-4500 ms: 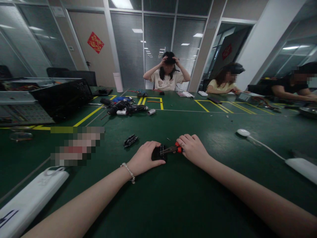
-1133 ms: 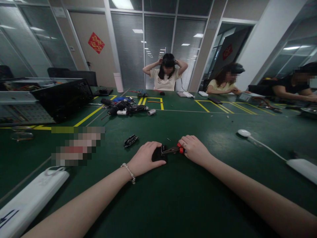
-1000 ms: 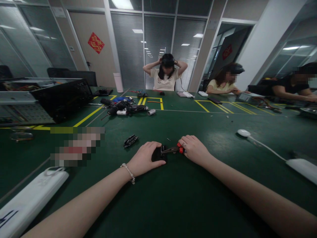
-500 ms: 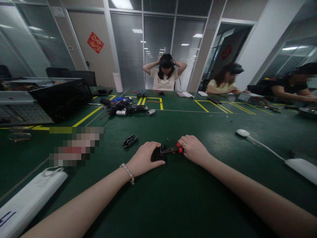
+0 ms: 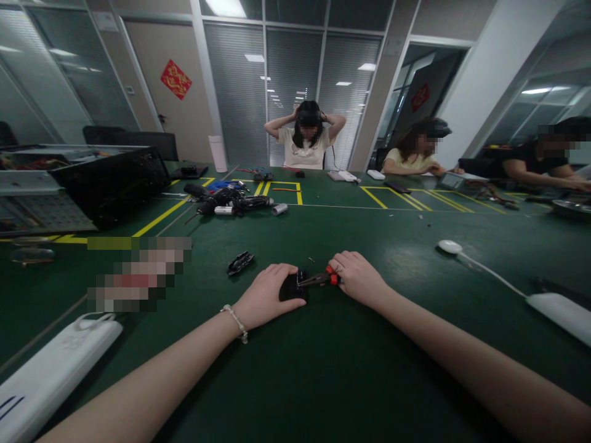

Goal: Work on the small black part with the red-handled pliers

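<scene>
My left hand [image 5: 270, 288] grips a small black rectangular part [image 5: 290, 290] on the green table, thumb along its near side and fingers along its far side. In my right hand [image 5: 357, 275] are red-handled long-nose pliers [image 5: 322, 279]. The tips of the pliers touch the right side of the black part; whether the jaws are closed on anything there is too small to tell. Beyond my left hand lies another black part with an uneven outline [image 5: 241, 263]. A tiny thin metallic piece [image 5: 312, 259] rests just past the pliers.
A dark heap of tools and cables [image 5: 226, 200] lies ahead to the left, near a black computer case [image 5: 111, 184]. White power banks [image 5: 60, 369] flank my arms, and a white mouse-shaped device [image 5: 449, 247] sits at right. Several people sit across the table.
The view has shifted slightly. My left hand still holds the black part, and the pliers stay at its right side with little visible movement.
</scene>
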`<act>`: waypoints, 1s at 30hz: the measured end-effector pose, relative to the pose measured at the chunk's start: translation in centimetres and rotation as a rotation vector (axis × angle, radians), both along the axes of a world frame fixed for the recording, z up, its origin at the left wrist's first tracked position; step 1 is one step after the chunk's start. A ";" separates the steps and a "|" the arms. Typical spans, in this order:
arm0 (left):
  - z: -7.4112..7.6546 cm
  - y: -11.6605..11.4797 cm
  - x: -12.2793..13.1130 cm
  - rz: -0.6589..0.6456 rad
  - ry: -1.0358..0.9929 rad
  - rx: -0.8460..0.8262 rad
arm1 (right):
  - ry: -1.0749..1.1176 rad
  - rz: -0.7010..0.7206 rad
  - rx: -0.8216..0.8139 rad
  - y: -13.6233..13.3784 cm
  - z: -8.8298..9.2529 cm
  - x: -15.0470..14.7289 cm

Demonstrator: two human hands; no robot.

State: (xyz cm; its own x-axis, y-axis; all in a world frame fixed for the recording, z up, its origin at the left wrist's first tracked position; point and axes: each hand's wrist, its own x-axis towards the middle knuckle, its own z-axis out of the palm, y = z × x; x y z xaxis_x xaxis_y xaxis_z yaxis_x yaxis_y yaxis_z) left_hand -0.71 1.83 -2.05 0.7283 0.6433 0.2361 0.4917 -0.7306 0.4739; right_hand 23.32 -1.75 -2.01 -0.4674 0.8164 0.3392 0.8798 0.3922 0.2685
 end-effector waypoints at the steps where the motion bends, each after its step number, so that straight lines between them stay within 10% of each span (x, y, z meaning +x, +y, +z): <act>1: 0.0 0.0 0.0 -0.001 -0.002 0.001 | 0.000 -0.004 0.001 0.0 0.0 0.0; 30: 0.2 0.0 0.0 0.000 -0.001 -0.015 | 0.013 -0.022 -0.006 0.0 0.1 -0.1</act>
State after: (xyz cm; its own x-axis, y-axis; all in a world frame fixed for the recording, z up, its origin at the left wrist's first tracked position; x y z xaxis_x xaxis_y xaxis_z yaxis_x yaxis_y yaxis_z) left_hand -0.67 1.79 -1.82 0.7283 0.6466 0.2271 0.4911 -0.7235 0.4851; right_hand 23.24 -1.76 -1.89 -0.4444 0.8287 0.3402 0.8919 0.3739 0.2543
